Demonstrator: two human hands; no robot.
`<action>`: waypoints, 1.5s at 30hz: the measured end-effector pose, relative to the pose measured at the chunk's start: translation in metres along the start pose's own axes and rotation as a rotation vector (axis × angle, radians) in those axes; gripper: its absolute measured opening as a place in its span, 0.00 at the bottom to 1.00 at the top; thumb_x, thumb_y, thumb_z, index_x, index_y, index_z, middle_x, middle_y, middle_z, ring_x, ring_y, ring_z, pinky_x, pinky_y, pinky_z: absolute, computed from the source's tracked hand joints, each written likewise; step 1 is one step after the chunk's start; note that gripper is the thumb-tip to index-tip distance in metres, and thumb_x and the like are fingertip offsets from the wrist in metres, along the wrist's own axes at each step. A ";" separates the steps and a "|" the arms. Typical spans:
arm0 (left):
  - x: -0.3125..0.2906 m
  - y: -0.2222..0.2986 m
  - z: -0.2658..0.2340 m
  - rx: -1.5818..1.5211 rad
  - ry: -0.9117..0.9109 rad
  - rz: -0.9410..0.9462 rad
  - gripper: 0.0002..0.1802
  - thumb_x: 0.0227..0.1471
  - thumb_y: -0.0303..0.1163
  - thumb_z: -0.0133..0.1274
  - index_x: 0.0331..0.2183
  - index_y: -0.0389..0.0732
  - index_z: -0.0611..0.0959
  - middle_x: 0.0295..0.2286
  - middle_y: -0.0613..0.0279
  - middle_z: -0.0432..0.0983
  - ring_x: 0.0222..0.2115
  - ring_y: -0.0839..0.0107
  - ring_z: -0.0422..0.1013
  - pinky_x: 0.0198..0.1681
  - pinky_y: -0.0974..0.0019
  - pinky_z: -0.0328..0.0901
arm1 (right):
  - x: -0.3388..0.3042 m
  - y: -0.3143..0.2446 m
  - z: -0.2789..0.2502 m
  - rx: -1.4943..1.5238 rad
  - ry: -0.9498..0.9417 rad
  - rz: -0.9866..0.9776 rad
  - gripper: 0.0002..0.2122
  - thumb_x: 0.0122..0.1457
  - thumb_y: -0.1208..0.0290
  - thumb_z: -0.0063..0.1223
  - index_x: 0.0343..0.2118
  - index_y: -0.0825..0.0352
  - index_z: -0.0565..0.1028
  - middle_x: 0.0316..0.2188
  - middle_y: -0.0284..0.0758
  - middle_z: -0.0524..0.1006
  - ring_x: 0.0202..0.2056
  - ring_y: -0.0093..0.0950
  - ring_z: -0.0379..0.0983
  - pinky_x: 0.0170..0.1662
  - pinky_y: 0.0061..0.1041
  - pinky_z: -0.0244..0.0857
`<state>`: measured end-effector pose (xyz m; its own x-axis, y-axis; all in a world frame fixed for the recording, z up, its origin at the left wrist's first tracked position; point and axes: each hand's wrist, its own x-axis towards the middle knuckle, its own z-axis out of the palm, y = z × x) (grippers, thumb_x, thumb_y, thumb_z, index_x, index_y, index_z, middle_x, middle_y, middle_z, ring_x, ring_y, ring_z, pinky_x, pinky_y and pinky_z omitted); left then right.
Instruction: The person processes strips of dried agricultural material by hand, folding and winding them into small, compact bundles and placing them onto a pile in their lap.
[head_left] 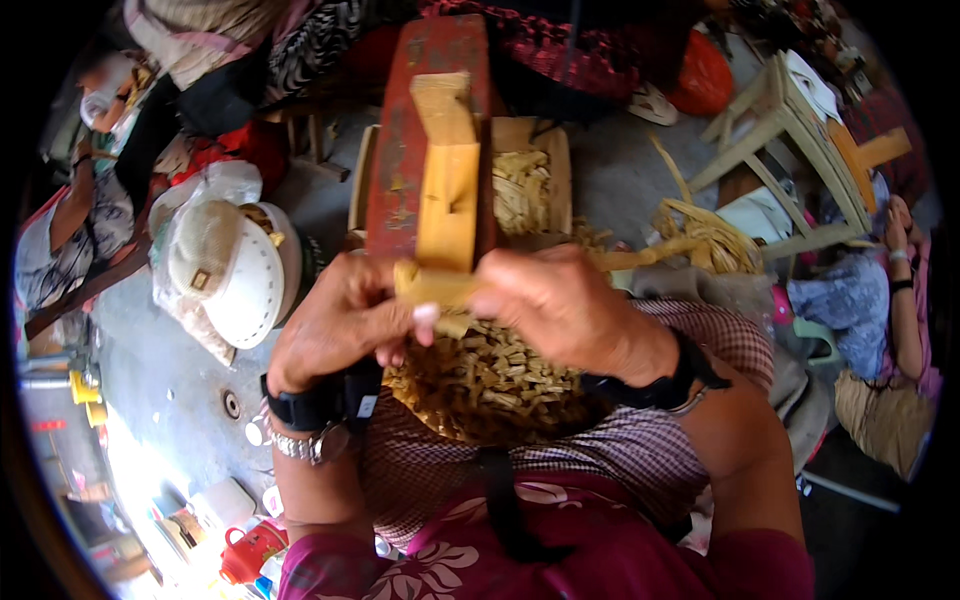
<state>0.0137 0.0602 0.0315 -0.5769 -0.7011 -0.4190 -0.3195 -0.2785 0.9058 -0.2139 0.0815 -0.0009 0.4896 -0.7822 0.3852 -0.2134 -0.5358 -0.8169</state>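
Note:
My left hand (pixel 345 315) pinches a flat yellow strip (pixel 432 287) at the near end of a wooden block. My right hand (pixel 565 312), slightly blurred, is closed on the strip's other side, with the fingertips curled out of sight. Behind the hands, the pale wooden block (pixel 447 200) with a raised upright end lies along a worn red bench (pixel 405 170). Below them, on my lap, is a round container of short, chopped yellow-brown pieces (pixel 500 385). A long yellow band (pixel 640 256) trails to the right from near my right hand.
Coiled yellow strips (pixel 715 240) lie on the floor at right, near a wooden stool (pixel 800 150). More strips (pixel 520 185) fill a tray beside the bench. A white hard hat (pixel 235 275) sits at left. Other people are seated left (pixel 75 215) and right (pixel 900 290).

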 end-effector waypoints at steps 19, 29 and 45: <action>0.033 -0.027 0.093 -0.731 -0.327 -0.273 0.33 0.56 0.48 0.47 0.51 0.30 0.66 0.25 0.47 0.76 0.13 0.75 0.67 0.16 0.74 0.64 | -0.050 -0.055 0.089 0.388 -0.080 -0.419 0.06 0.45 0.72 0.50 0.19 0.69 0.68 0.11 0.38 0.67 0.13 0.37 0.66 0.18 0.33 0.59; 0.010 -0.016 0.061 -0.573 0.120 0.428 0.05 0.52 0.23 0.50 0.35 0.38 0.77 0.23 0.66 0.72 0.16 0.79 0.64 0.23 0.71 0.67 | -0.014 -0.052 0.035 0.497 0.532 -0.323 0.05 0.51 0.75 0.49 0.31 0.69 0.68 0.25 0.39 0.68 0.30 0.37 0.68 0.32 0.30 0.62; 0.004 -0.007 0.060 0.861 0.630 0.879 0.11 0.52 0.32 0.53 0.33 0.34 0.74 0.36 0.46 0.72 0.27 0.61 0.69 0.31 0.62 0.65 | -0.011 -0.005 0.020 -0.020 0.154 -0.046 0.10 0.54 0.69 0.46 0.32 0.72 0.68 0.20 0.40 0.71 0.23 0.39 0.71 0.24 0.36 0.62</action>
<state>-0.0313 0.0984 0.0201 -0.4689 -0.6730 0.5720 -0.5230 0.7334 0.4343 -0.2014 0.0990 -0.0093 0.3643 -0.7951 0.4849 -0.2110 -0.5776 -0.7886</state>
